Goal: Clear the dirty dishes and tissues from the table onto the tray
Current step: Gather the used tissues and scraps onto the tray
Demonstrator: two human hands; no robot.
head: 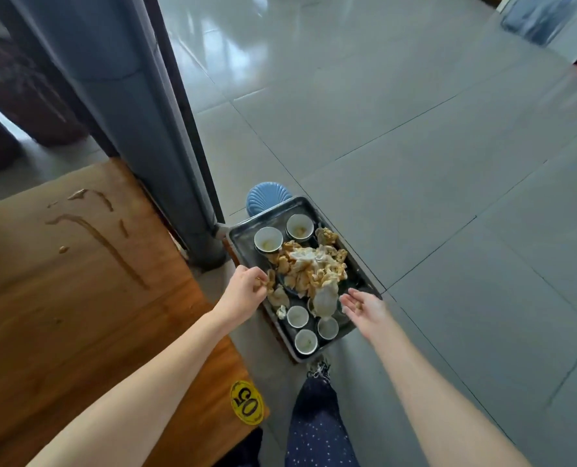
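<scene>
Judged nearly done: five cups (268,239) and heaped stained tissues (310,267) loaded on the tray (277,217) atop a blue stool (266,197), 3 o'clock of the wooden surface (78,298) bearing only spill streaks (91,227), left hand (246,288) pinching a tissue scrap (270,279) at the tray's 9 o'clock rim, right hand (364,308) slack-fingered at 4, open floor (448,163) beyond, pillar (152,146) close at 11.

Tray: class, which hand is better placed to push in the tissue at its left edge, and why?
Left. The left hand pinches that tissue at the left edge of the tray. The open right hand hovers over the opposite side, with the pile between.
</scene>
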